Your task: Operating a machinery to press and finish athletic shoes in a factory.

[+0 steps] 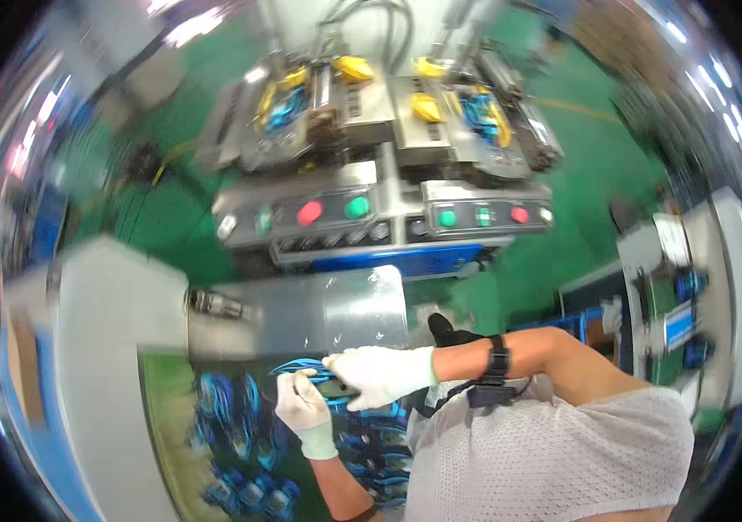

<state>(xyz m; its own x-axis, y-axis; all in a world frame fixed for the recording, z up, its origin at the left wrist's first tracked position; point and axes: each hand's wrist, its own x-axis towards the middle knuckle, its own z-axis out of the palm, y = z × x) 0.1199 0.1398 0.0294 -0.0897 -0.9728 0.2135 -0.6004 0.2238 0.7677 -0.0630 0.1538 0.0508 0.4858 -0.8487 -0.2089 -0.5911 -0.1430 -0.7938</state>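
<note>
Inspecting remotely, I find the blue-and-dark piece [333,388] between the left hand [301,404] and the right hand [380,374], at the metal plate's [362,304] near edge. I judge its handling under way, setting-down outstanding; whether the blue bundles [249,494] below are finished, I cannot tell. The left pinches it, forearm rising from below; the right, palm down, grips its right end.

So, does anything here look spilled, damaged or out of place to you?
Nothing clearly stands out. The left hand and right hand hold a blue-and-black item, and similar blue pieces lie grouped nearby. I see no spill; blur could hide finer damage.
</note>
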